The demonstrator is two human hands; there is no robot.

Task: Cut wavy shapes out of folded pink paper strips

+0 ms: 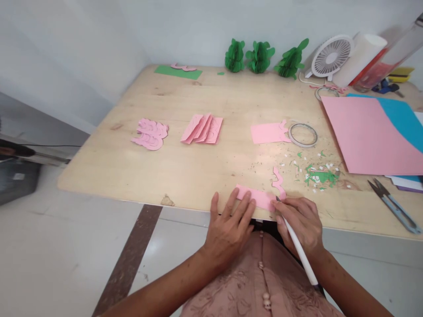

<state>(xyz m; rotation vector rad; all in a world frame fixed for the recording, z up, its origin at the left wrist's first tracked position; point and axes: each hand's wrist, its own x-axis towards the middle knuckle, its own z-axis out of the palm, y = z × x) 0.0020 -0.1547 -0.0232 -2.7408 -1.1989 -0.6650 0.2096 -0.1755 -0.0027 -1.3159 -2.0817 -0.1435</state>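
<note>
My left hand (pixel 231 226) lies with its fingers spread on a pink paper strip (pixel 262 199) at the table's front edge. In my right hand (pixel 302 222) is a white pen (pixel 300 248), its dark tip at the right end of that strip. Just above the tip lies a wavy pink paper offcut (pixel 277 180). Farther back sits a pink paper piece (pixel 268 133) with a scalloped right end, next to a roll of tape (pixel 303 134). Folded pink paper (pixel 202 129) and a pile of pink cut-out shapes (pixel 151 134) rest to the left.
Snips (pixel 393 204) lie at the right edge near green and white paper scraps (pixel 321 177). Large pink sheets (pixel 373 136) cover the right side. Green paper figures (pixel 260 57), a small white fan (pixel 332 57) and green paper (pixel 178 72) line the back.
</note>
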